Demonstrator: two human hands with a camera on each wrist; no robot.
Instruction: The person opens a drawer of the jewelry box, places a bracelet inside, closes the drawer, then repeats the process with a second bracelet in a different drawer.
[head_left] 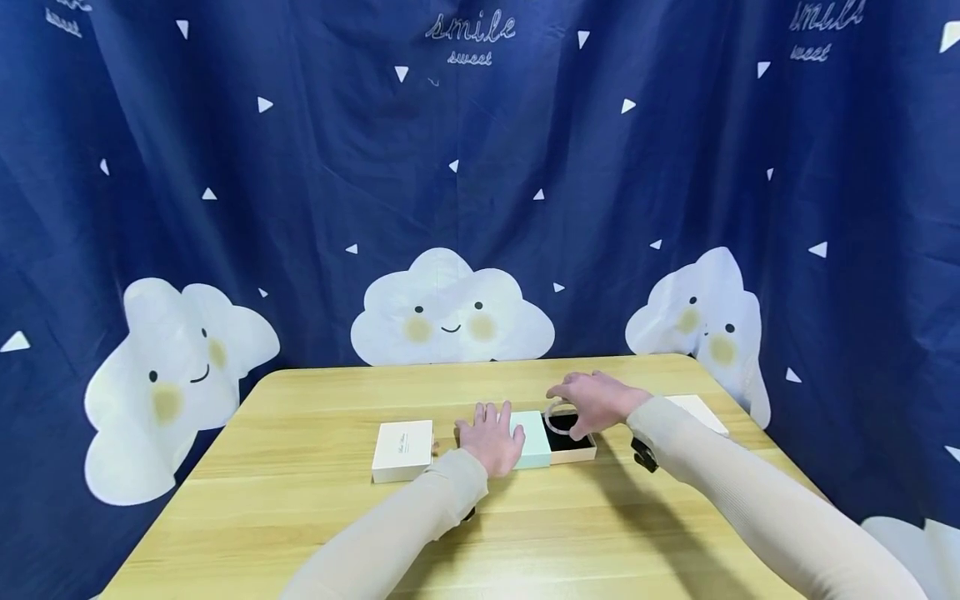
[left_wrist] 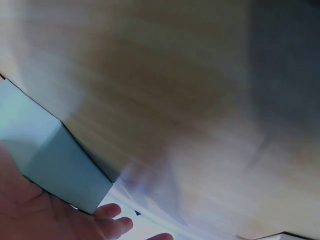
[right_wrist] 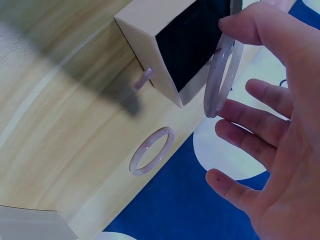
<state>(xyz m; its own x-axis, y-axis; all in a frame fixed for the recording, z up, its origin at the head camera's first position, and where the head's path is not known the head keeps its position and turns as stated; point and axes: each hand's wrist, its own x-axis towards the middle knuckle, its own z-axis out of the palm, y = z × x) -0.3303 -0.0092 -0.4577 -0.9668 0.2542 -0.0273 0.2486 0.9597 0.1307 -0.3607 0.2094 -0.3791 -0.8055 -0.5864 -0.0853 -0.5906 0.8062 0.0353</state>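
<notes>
My right hand pinches a pale translucent bangle between thumb and fingers. The bangle stands tilted over the pulled-out drawer, which is lined in black. A small tab sticks out of the drawer's end. The drawer extends from a mint-green box sleeve. Over the sleeve's left part lies my left hand, fingers stretched out and spread. In the left wrist view its palm is against the green sleeve. A second pale bangle lies on the table beyond the drawer in the right wrist view.
To the left of my left hand sits a white lettered box with a small tab on its right side. Another white box lies at the right, partly behind my right sleeve. The wooden table ends at a blue curtain.
</notes>
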